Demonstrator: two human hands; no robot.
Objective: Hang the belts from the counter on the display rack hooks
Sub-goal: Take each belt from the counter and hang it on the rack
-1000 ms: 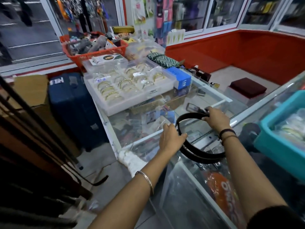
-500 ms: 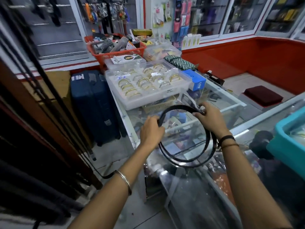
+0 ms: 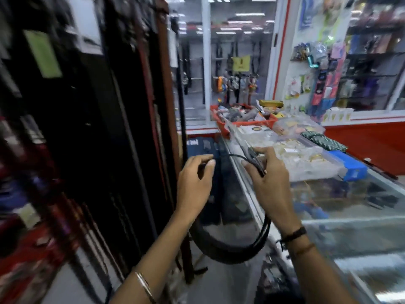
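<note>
Right hand (image 3: 266, 183) is pinching the coiled black leather belt (image 3: 230, 249) near its buckle end; left hand (image 3: 194, 187) is pinching the strap. Limp, springy coil, probably best gripped by the buckle.

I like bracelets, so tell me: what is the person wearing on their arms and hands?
The left hand is bare, with a thin silver bangle further up that forearm. The right hand is bare too; its wrist carries a dark band and a thin brownish one. No sleeves show on the forearms.

Coiled black belt (image 3: 230, 249) gripped between left hand (image 3: 192, 185) and right hand (image 3: 267, 183), beside glass counter (image 3: 350, 216) and hanging belts (image 3: 122, 128).
</note>
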